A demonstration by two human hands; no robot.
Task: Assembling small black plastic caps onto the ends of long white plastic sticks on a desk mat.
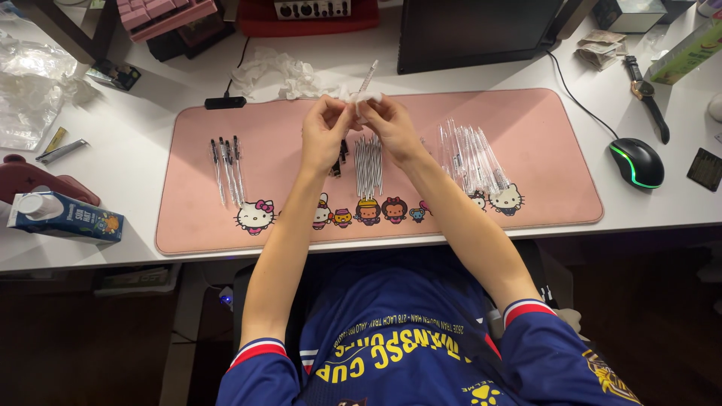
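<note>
item: desk scene, seen from above. the surface was a white desk (150, 143) filling the upper half of the frame, with a dark floor below its front edge. a pink desk mat (526, 113) with cartoon figures along its near edge lay across the centre.

hands: the left hand (325, 134) and right hand (392, 126) were raised together above the middle of the mat, fingers of both pinched on a clear pen (368, 80) that stuck up and to the right, with a scrap of white tissue (366, 98) bunched around its lower part between the fingertips.

on the mat: a small row of assembled pens (227, 169) at centre left; a bundle of thin refills (368, 165) just below the hands; a heap of clear pen barrels (474, 158) at centre right, all well apart from one another.

round the mat: a crumpled white wrapper (282, 75) above the mat; a dark monitor (481, 34) at upper centre right; a black mouse (637, 162) with a green glow at right, its cable running up the desk; a wristwatch (647, 94) at upper right; a pink keyboard (162, 15) at upper left; clear plastic bags (30, 98) at far left; a blue carton (68, 218) at lower left, lying near the desk edge.

the person wore a blue jersey (421, 338) with yellow lettering, at the bottom of the frame.
</note>
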